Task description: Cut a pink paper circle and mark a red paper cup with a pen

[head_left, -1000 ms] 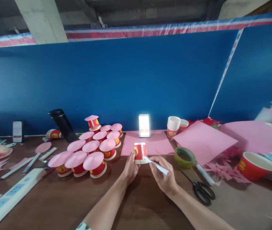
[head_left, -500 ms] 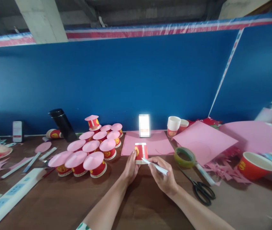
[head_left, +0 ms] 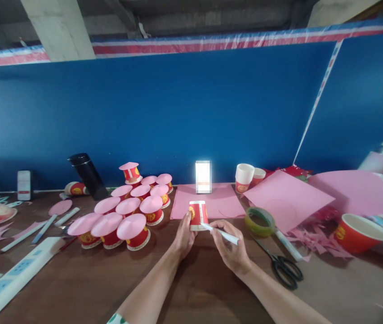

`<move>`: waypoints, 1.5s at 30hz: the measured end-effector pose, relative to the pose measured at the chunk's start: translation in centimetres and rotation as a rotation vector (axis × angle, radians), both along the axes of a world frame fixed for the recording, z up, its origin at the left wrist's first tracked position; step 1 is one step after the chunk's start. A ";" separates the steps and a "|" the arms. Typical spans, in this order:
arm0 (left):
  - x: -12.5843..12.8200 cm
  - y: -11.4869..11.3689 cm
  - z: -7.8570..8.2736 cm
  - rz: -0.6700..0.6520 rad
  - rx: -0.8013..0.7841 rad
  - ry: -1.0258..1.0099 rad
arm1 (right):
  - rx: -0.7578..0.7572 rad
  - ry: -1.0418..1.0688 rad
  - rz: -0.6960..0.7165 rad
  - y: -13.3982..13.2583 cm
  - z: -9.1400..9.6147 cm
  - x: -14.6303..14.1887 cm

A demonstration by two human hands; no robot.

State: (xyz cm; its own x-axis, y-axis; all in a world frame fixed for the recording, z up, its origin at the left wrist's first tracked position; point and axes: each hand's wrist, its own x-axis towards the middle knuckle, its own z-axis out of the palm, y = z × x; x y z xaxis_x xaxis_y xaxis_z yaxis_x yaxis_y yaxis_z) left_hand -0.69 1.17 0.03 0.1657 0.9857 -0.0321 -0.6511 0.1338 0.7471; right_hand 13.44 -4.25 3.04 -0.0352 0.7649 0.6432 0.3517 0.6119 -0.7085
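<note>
A red paper cup (head_left: 198, 217) with a yellow emblem and a white panel is upside down in my left hand (head_left: 185, 234), whose fingers wrap its left side. My right hand (head_left: 230, 247) grips a white pen-like stick (head_left: 225, 235), its tip at the lower front of the cup. Whether the tip touches the cup is hard to tell. Behind the cup lie pink paper sheets (head_left: 223, 198). To the left stand several upturned red cups topped with pink paper discs (head_left: 131, 226).
Right of my hands are a tape roll (head_left: 260, 221), black-handled scissors (head_left: 287, 271), a red cup (head_left: 360, 234) and pink scraps (head_left: 326, 240). A bright phone (head_left: 203, 177) stands ahead. Left are a black flask (head_left: 88, 175) and a power strip (head_left: 19, 272). A blue partition (head_left: 178, 112) closes the back.
The cup has shifted very slightly left in my left hand. The stick's rear end has moved a little right and the stick lies slightly flatter. Everything else looks the same.
</note>
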 end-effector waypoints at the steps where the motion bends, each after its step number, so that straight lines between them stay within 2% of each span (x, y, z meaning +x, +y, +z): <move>1: 0.0 0.0 0.0 0.000 0.001 0.002 | 0.003 0.000 -0.005 0.0 -0.1 0.0; 5: 0.0 0.0 0.0 -0.011 0.002 0.004 | -0.025 0.019 0.001 0.0 -0.4 0.0; 9: -0.1 0.0 0.1 -0.004 -0.017 0.004 | -0.113 0.161 0.037 0.2 -0.9 -0.1; 13: 0.0 0.0 0.2 -0.013 -0.020 0.006 | -0.107 0.259 -0.015 0.6 -1.5 -0.1; 20: -0.1 0.0 0.2 -0.010 -0.012 -0.048 | -0.068 0.130 -0.050 1.3 -1.5 0.1; 26: -0.2 -0.2 0.2 -0.019 0.001 0.002 | 0.009 -0.006 -0.187 2.1 -2.3 0.2; 33: -0.3 -0.6 0.7 -0.075 0.018 -0.046 | -0.111 0.002 -0.200 2.3 -2.9 0.1; 39: -0.3 -0.6 1.0 -0.060 0.009 -0.041 | -0.056 -0.076 -0.213 3.0 -4.1 -0.1; 45: -0.5 -0.5 0.9 -0.033 -0.017 -0.033 | -0.114 -0.111 -0.233 2.9 -4.2 -0.3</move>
